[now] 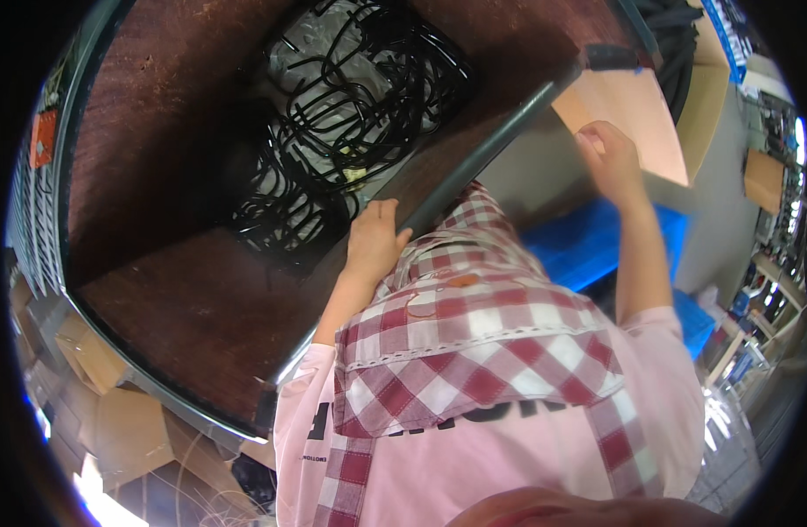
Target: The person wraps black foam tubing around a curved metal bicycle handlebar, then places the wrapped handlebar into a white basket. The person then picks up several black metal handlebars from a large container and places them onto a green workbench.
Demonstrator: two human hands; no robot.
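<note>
My left hand [375,238] rests on the near edge of a dark wood-topped table [186,309], its fingers spread a little and nothing seen in its grasp. Just beyond it, a pile of bent black rods or hooks [351,112] lies on clear plastic sheeting [305,46]. A smaller heap of similar black pieces [281,211] is close to my left fingers. My right hand [607,155] is raised off the table's edge, over an open cardboard box [631,112]. Its fingers are curled; whether they hold something is not clear.
A blue plastic container or sheet [575,244] is below my right forearm. Cardboard boxes [127,435] stand past the table at the lower left. A wire rack [35,224] borders the far left side. Shelving [772,283] stands at the right.
</note>
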